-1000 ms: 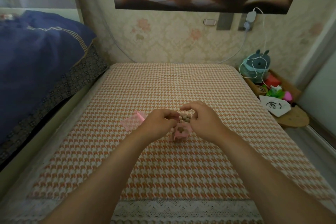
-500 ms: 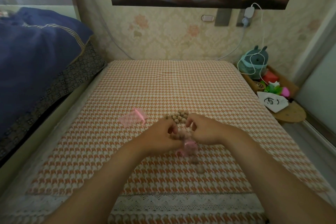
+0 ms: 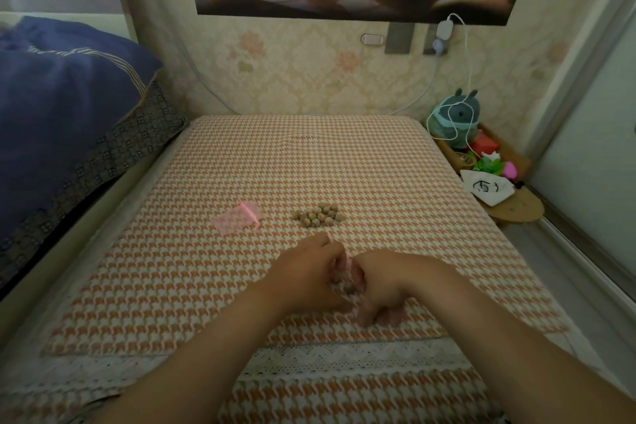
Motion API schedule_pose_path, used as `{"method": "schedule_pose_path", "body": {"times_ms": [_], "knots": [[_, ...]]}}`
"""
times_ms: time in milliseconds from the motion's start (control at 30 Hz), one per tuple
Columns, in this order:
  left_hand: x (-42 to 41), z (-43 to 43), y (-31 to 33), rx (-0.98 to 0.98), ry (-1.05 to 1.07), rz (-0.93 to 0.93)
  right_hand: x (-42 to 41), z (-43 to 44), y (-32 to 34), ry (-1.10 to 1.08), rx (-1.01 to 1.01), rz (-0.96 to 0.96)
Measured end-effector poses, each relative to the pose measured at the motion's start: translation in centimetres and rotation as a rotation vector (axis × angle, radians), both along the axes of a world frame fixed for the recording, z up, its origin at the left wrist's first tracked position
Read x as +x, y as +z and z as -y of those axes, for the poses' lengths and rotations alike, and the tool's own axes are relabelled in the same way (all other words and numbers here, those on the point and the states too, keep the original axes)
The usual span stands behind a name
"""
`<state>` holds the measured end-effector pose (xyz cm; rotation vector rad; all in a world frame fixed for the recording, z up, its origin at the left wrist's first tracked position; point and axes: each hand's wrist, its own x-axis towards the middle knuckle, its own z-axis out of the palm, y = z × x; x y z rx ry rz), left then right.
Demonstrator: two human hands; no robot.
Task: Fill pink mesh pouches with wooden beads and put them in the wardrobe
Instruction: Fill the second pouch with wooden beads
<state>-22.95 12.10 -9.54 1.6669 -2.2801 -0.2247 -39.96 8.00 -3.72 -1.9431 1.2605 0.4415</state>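
Observation:
A pink mesh pouch with beads inside sits between my two hands, low over the orange houndstooth table cover. My left hand grips the pouch from the left. My right hand holds it from the right, fingers curled down toward the cloth. A small pile of several wooden beads lies just beyond my hands. A second, flat pink mesh pouch lies to the left of the pile.
A bed with a dark blue quilt borders the table on the left. At the right, a low wooden stand carries a plush toy, a white cloth and small bright items. A wallpapered wall stands behind.
Both hands have drawn the pouch toward me, away from the bead pile, which now lies uncovered. The view has tilted down a little.

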Motion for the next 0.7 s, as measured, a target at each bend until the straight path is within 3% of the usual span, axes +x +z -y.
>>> {"method": "schedule_pose_path", "body": {"times_ms": [167,467,700], "knots": [[-0.5,0.3,-0.6,-0.068,0.022,-0.034,-0.2,0.2,-0.5,0.032,-0.087,0.099],[0.9,1.0,-1.1,0.016,0.129,-0.158,1.1,1.3,-4.0,-0.017,-0.558,0.402],[1.5,1.1,-1.2,0.034,0.220,-0.182,2.0,2.2,-5.8,-0.141,-0.673,0.588]]}}
